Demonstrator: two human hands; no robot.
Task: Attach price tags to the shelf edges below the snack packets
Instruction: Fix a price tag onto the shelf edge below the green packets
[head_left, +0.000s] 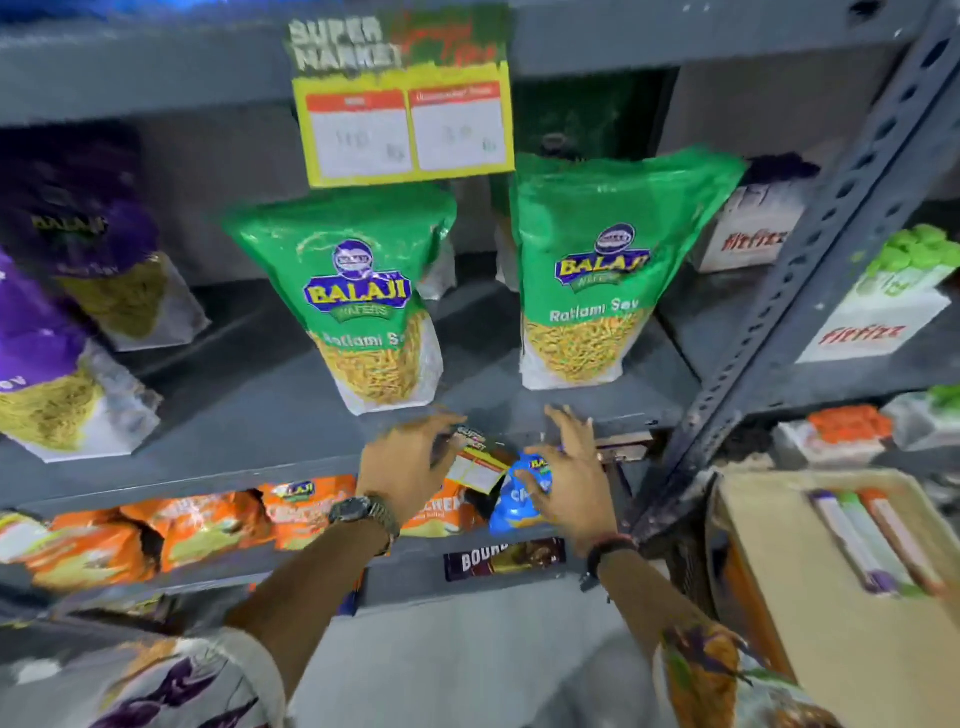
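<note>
Two green Balaji Ratlami Sev packets stand on a grey metal shelf. A yellow price tag hangs from the shelf edge above them. At the shelf edge below the packets, my left hand pinches a small price tag by its top left corner; the tag hangs tilted. My right hand is just right of the tag, fingers spread, not gripping anything. The frame is blurred by motion.
Purple sev packets stand at the left. Orange packets and a blue packet fill the shelf below. A slotted metal upright rises at the right, with Fitfizz boxes behind it. A cardboard box sits at lower right.
</note>
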